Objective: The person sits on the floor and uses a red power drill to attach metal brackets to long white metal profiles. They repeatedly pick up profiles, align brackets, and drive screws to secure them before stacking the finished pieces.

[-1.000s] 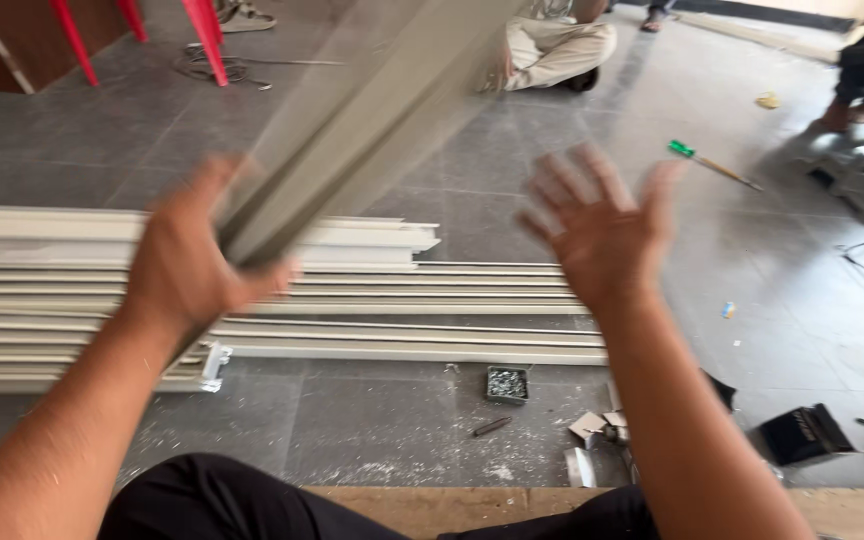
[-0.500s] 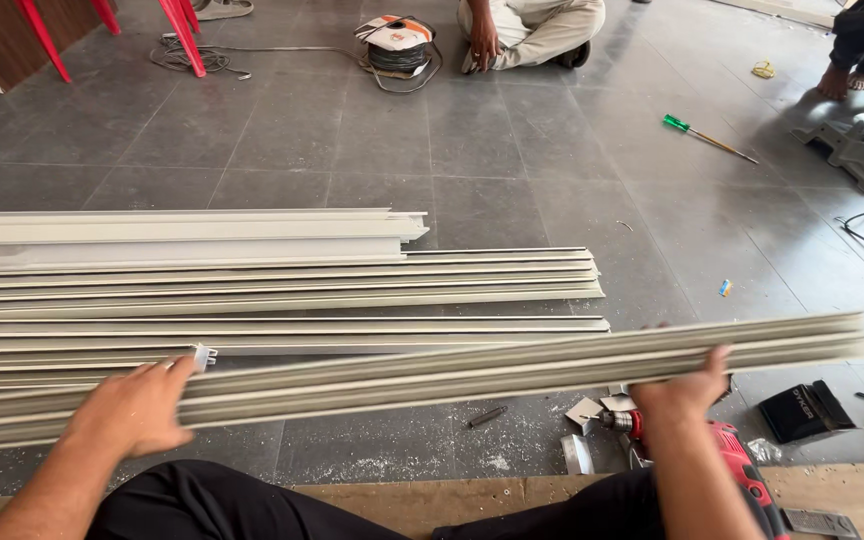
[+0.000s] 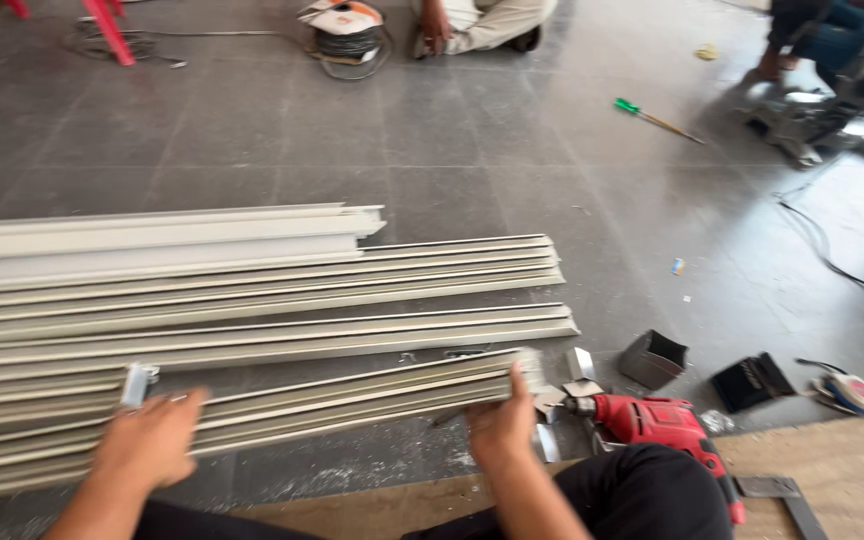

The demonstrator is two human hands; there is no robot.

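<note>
Both hands, left (image 3: 152,440) and right (image 3: 500,428), grip the long pale-grey metal channel bundle (image 3: 352,400); its near end, seemingly beside the red power drill (image 3: 652,420), could snag there.

Both forearms reach forward from the bottom edge of the view, bare to the wrist. The left hand (image 3: 149,440) lies palm down, fingers curled and pointing forward. The right hand (image 3: 500,428) sits further right, well apart from the left, thumb raised upward and fingers wrapped out of sight in a closed grip.
</note>
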